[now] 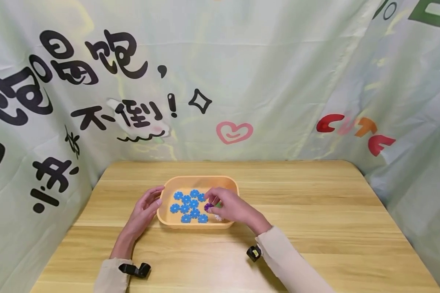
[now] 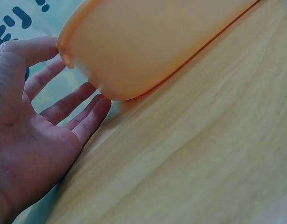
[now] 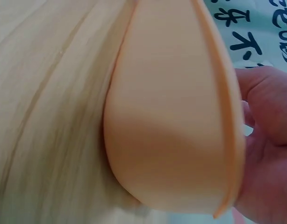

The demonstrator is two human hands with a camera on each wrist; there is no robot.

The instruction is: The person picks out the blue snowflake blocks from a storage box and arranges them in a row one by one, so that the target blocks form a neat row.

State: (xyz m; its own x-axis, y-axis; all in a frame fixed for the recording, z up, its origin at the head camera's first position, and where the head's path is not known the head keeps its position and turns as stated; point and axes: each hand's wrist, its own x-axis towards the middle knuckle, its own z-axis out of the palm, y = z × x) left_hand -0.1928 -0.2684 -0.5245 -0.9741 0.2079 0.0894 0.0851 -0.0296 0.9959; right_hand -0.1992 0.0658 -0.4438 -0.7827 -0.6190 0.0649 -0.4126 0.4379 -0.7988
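An orange plastic basin (image 1: pixel 199 225) stands on the table, with several blue snowflake-shaped plastic pieces (image 1: pixel 193 203) spread over its floor. At its left end my left hand (image 1: pixel 143 213) touches the outside, the thumb at the rim and the other fingers extended along the wall (image 2: pixel 134 51). My right hand (image 1: pixel 229 205) reaches over the right side and pinches a purple snowflake piece (image 1: pixel 208 207) between thumb and fingers. Partly hidden by that hand are a green piece (image 1: pixel 218 204) and a white piece (image 1: pixel 218 217). In the right wrist view the basin wall (image 3: pixel 171 107) hides the fingertips.
The wooden table (image 1: pixel 315 224) extends around the basin. Behind it and along both sides hangs a pale printed curtain (image 1: pixel 278 89) with black characters and a pink heart. Black wrist cameras (image 1: pixel 135 270) sit at the cuffs of both beige sleeves (image 1: pixel 289 260).
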